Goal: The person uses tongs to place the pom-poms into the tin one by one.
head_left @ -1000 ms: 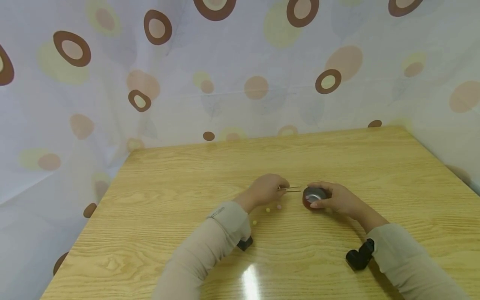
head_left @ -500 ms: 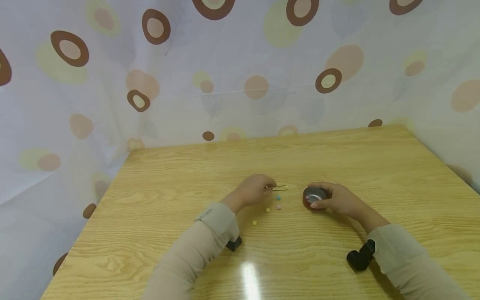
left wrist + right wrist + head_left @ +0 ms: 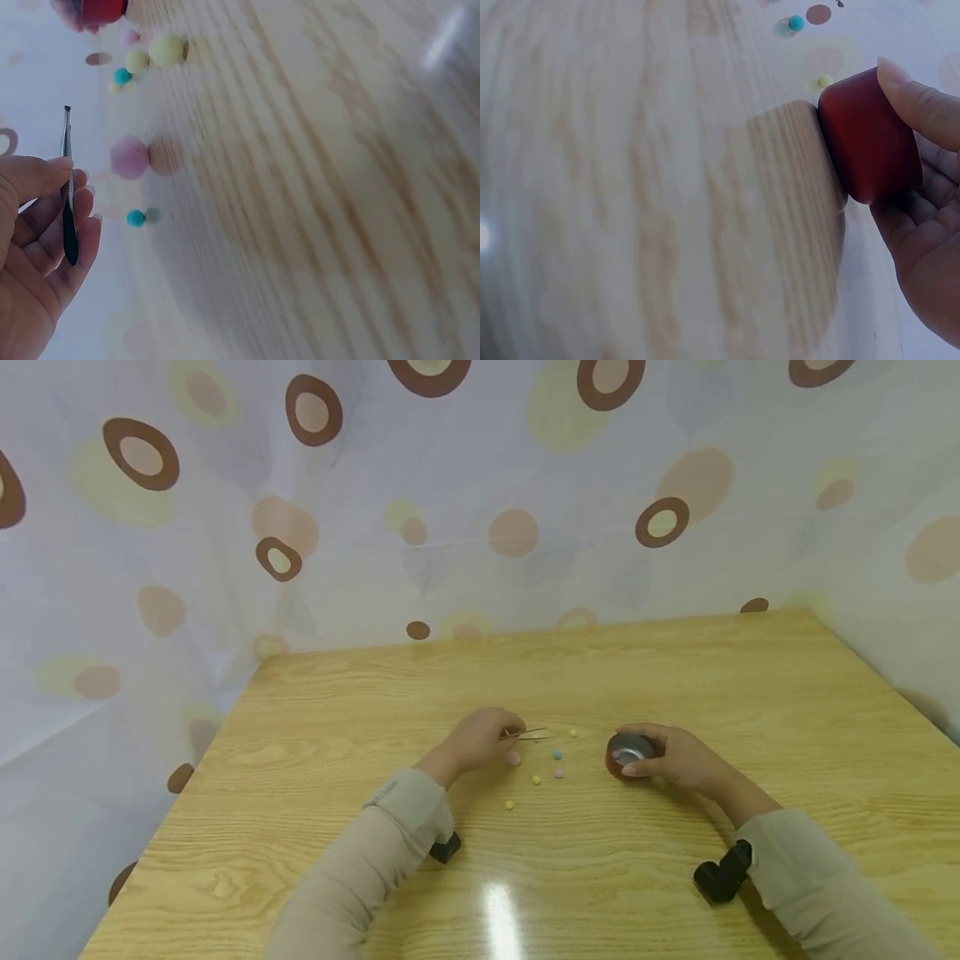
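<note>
My left hand [image 3: 480, 739] pinches a pair of tweezers [image 3: 534, 734] between thumb and fingers, above the table left of the bowl. In the left wrist view the slim metal tweezers [image 3: 69, 187] point away from the palm, and nothing shows at their tips. A larger pink pom-pom [image 3: 513, 758] lies just below that hand, with a teal pom-pom [image 3: 136, 218] nearby in the left wrist view. With thumb and fingers around its side, my right hand [image 3: 678, 762] holds a small red bowl [image 3: 866, 139]. Its inside is silvery, and a small pink pom-pom [image 3: 617, 755] shows in it.
Between the hands several small pom-poms lie scattered on the wooden table [image 3: 360, 702]: a blue one [image 3: 557, 755], a pink one [image 3: 558, 773] and yellow ones, the nearest [image 3: 509, 805] towards the front. A dotted curtain [image 3: 450, 527] hangs behind the table.
My left hand has moved left with the tweezers, away from the bowl, uncovering yellow, blue and larger pink pom-poms. The right hand and bowl have stayed in place.
</note>
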`<state>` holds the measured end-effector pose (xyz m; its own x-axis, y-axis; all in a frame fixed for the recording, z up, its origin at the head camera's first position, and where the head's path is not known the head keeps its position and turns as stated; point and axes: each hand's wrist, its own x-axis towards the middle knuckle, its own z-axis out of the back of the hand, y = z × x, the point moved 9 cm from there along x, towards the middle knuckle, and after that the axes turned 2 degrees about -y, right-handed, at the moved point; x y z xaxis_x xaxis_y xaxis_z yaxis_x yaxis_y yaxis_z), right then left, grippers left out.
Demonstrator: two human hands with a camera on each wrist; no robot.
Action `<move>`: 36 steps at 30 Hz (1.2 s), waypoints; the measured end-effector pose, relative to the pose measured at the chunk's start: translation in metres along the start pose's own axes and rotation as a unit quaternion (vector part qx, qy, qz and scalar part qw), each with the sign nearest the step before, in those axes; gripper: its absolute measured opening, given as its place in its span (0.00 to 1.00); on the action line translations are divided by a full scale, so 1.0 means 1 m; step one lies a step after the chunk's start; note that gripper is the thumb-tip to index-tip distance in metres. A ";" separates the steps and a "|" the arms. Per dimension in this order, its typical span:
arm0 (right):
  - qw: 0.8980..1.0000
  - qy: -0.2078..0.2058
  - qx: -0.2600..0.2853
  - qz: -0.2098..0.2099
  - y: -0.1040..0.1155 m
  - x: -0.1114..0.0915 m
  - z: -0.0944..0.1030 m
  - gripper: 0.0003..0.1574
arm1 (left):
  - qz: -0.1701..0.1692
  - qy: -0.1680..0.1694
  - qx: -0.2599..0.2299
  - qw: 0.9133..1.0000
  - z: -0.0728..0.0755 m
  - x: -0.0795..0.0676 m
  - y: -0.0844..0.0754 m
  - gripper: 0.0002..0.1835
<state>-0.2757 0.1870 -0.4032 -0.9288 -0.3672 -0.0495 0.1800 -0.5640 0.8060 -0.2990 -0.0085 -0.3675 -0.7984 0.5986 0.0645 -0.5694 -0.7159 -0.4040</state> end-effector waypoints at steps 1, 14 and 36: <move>1.000 0.002 0.000 0.001 0.001 0.000 0.000 0.44 | -0.001 -0.004 0.002 1.000 0.001 0.000 0.001 0.12; 1.000 0.006 0.011 -0.001 -0.002 0.003 0.005 0.44 | 0.024 -0.008 -0.017 1.000 0.006 -0.010 0.013 0.11; 1.000 0.002 0.017 0.005 -0.005 0.001 0.000 0.44 | 0.036 -0.024 0.002 0.999 0.005 -0.021 0.032 0.11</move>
<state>-0.2779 0.1894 -0.4072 -0.9256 -0.3760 -0.0442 0.1775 -0.5341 0.8266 -0.3013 -0.0462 -0.3773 -0.8460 0.5274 0.0784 -0.5103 -0.7581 -0.4061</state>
